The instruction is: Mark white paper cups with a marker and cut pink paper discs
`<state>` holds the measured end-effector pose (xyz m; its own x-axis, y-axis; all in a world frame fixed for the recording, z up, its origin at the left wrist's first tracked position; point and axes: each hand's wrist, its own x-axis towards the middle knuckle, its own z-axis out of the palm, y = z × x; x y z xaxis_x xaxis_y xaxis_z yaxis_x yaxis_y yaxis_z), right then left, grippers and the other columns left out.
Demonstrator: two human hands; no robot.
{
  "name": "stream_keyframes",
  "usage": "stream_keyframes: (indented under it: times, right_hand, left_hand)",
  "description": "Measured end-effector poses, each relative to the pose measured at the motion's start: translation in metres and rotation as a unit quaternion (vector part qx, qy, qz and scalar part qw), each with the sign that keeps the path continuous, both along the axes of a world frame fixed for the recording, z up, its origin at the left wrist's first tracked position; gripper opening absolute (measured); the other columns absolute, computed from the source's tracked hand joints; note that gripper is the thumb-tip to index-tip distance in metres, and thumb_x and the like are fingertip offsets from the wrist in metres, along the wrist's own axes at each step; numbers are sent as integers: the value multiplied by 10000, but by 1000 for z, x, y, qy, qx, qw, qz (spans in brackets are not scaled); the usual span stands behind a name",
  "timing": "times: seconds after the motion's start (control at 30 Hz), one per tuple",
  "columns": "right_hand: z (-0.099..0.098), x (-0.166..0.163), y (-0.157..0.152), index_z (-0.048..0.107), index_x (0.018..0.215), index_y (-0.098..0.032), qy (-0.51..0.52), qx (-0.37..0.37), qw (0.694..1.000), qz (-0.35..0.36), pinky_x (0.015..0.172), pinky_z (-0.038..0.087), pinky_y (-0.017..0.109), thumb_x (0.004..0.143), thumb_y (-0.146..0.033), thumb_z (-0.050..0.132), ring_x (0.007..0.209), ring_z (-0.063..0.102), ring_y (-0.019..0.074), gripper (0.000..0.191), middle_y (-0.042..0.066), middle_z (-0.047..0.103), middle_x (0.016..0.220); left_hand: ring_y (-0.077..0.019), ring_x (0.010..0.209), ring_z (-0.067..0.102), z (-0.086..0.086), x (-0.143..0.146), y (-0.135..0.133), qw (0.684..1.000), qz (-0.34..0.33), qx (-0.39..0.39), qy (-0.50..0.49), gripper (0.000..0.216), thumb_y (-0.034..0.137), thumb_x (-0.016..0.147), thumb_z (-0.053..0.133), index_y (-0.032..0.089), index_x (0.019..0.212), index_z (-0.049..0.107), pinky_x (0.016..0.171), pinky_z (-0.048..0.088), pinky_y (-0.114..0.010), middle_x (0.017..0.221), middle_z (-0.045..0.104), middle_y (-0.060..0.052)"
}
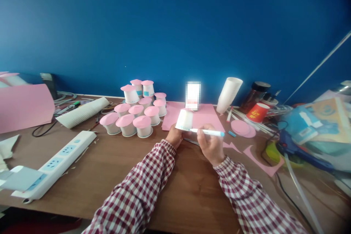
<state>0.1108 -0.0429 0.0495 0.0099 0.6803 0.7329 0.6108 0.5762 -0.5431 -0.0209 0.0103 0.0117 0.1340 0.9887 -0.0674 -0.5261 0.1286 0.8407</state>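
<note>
While a pink sheet [207, 117] lies behind, the left hand [174, 136] grips a white cup [183, 119] near the sheet's front edge; the right hand [211, 144] pinches a marker [216, 132] at the cup, apparently drawing; the next stroke likely needs steadiness.

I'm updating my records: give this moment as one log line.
left hand: holds white cup; right hand: holds marker, tip near cup's rim; nearby: pink-topped cups, pink sheet
</note>
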Motion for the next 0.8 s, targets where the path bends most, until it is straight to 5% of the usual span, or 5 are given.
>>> stream_keyframes:
  times: [0.8]
  right_hand:
    - [1,0,1,550,777,-192,-5,-5,1000,5,550,449,230,830,-254,499,561,553,123,97,-5,592,650]
  left_hand:
    - [-143,710,601,8,2,-5,998,-31,-18,-50,219,198,597,724,104,748,596,581,506,-211,737,615,-57]
